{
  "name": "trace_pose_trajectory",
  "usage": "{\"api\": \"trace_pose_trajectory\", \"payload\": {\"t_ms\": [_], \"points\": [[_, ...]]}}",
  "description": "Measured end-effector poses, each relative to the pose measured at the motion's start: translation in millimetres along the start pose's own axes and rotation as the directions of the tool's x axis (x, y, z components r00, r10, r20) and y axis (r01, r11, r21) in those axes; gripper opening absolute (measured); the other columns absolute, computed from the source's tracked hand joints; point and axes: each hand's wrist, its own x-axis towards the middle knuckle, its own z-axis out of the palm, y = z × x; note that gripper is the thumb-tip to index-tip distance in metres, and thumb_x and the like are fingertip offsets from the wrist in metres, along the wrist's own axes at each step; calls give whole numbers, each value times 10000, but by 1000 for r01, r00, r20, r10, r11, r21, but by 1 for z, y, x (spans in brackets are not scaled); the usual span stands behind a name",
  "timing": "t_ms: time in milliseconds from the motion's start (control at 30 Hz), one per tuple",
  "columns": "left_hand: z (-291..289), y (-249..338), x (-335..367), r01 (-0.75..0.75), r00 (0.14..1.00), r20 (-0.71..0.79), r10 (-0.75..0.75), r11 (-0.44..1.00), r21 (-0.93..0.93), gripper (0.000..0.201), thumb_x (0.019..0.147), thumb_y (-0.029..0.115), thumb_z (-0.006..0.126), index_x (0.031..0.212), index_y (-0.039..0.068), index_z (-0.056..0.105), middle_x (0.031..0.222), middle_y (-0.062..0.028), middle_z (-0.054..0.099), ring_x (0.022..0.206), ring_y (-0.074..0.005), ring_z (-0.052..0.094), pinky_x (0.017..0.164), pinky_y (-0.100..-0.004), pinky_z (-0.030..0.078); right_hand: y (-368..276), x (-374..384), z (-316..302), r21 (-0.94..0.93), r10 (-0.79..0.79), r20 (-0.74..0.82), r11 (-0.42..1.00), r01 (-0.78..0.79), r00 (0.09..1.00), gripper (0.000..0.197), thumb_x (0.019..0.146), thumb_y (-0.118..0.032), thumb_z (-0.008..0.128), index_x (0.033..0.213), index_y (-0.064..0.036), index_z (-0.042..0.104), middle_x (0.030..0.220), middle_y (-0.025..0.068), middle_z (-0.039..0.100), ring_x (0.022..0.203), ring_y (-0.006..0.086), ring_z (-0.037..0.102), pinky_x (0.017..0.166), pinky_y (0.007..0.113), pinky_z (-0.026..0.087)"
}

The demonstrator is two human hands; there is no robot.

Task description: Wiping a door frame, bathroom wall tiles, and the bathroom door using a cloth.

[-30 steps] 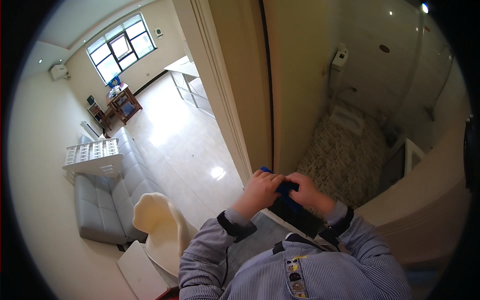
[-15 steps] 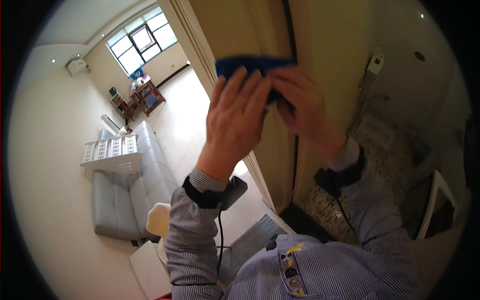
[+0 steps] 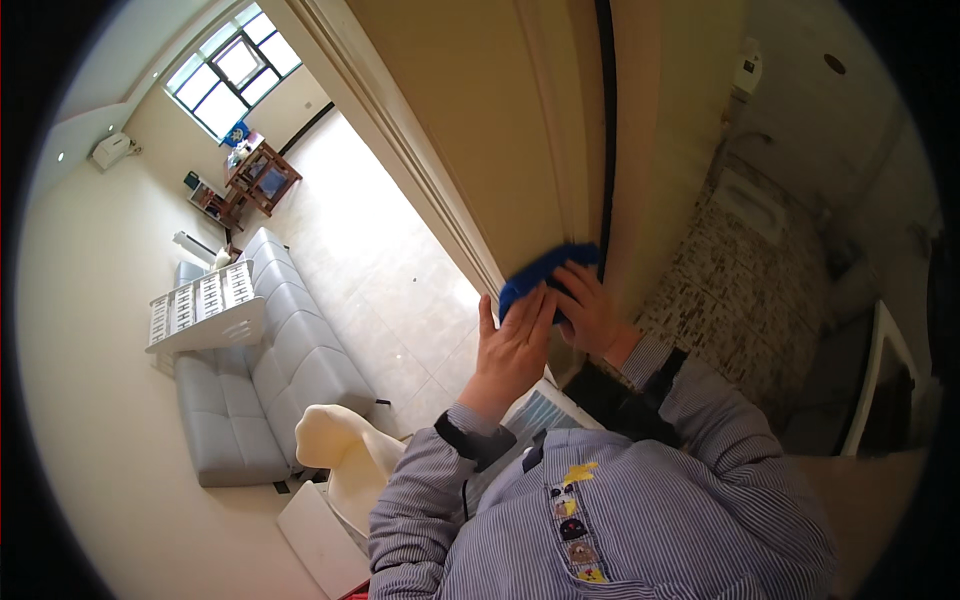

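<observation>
Holds a blue cloth (image 3: 532, 275) against the tan panel (image 3: 480, 130), right at the fingertips of both hands, set close together. Lays the left hand (image 3: 508, 350) flat over its lower edge, thumb out to the side; curls the right hand (image 3: 590, 315) about its other end. Cannot tell the firmness of that grip. Could drop the cloth by easing the right fingers, given the left hand's flat, thumbless contact. Could bunch or snag it on the dark strip (image 3: 608, 130) just beside the right fingertips by sliding too far right. Could bump the cream chair (image 3: 345, 450), left of and below the hands, by stepping carelessly.
</observation>
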Motion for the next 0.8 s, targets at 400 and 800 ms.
{"api": "trace_pose_trajectory", "payload": {"t_ms": [400, 800], "points": [[98, 4, -75, -22, 917, 387, 100, 979, -202, 476, 722, 48, 574, 1196, 62, 544, 1302, -129, 503, 1280, -211, 393, 1046, -555, 271, 9, -110, 77, 231, 524, 225, 790, -568, 821, 310, 632, -8, 651, 935, -75, 640, 1028, 181, 560, 1024, 351, 528, 875, 422, 445], [-18, 5, -1, 87, 992, -86, -95, 992, -93, 281, 719, 70, 649, 992, 85, 585, 1278, -85, 544, 1213, -223, 478, 1047, -559, 240, -16, 31, -16, 407, 253, 5, 883, -233, 967, 345, 559, 48, 597, 878, -75, 642, 911, 127, 553, 859, 321, 531, 781, 414, 447]]}}
